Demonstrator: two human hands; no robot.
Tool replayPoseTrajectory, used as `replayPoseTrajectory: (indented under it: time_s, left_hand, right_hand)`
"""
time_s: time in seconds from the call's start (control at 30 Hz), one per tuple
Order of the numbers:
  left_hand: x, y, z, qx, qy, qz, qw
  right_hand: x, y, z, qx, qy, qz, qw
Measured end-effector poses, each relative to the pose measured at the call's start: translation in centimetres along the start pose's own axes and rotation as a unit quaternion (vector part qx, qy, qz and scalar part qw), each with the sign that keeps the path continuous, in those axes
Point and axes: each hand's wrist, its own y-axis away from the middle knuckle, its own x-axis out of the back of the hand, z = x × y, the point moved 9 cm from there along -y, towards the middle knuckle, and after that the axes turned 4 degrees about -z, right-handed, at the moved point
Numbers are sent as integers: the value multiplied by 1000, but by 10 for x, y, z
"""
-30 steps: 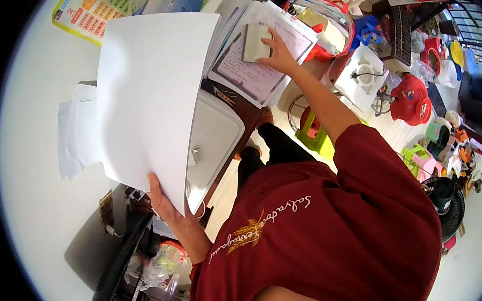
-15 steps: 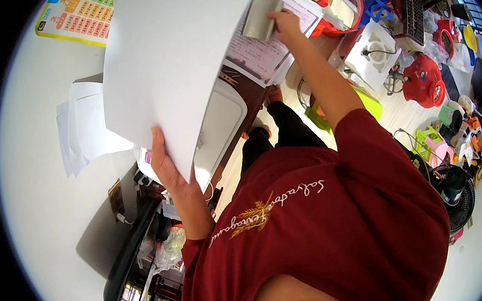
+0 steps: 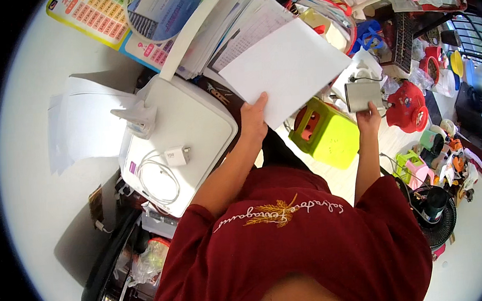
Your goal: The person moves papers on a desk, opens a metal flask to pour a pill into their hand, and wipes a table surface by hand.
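My left hand (image 3: 255, 117) grips the near edge of a blank white sheet of paper (image 3: 291, 68), its thumb lying on top. The sheet is tilted and covers part of a pile of printed papers (image 3: 252, 38). Off to the right, my right hand (image 3: 369, 120) holds a flat grey rectangular object (image 3: 363, 96) by its lower edge, out over the floor. Its kind cannot be made out; it looks like a slim case or booklet. The right fingers are mostly hidden behind it.
To the left stands a white flat-topped device (image 3: 205, 116) bearing a white charger (image 3: 177, 155), a coiled cable (image 3: 159, 184) and a tissue pack (image 3: 141, 121). A lime-green stool (image 3: 332, 138) is on the floor between my hands. Farther right are a red pot-like object (image 3: 408, 105) and a black fan (image 3: 436, 215).
The white paper has swung right and down from over the device, uncovering it. My right hand has lifted the grey object off the printed papers and carried it right.
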Motion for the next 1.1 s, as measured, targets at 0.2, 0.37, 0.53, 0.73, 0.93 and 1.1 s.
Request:
replayPoseTrajectory:
  time_s: [0.2,0.37,0.53,0.73,0.93,1.1]
  left_hand:
    - [14,-43,0,-48,9,10,999]
    - [26,-54,-17,-27,-15,3,1000]
    - [14,-43,-19,22,-42,-59,997]
    - [3,-32,-15,42,-30,-69,996]
    - [17,-57,-21,13,77,-12,997]
    - [31,-76,-21,-13,134,29,990]
  right_hand:
    - [50,5,-4,-22,11,25,999]
    - [23,13,31,-39,68,-27,997]
    - [7,16,48,-48,100,-59,992]
    - [14,18,53,-66,98,-22,993]
    - [27,15,54,-76,113,-19,991]
    - [28,14,59,-87,129,-37,987]
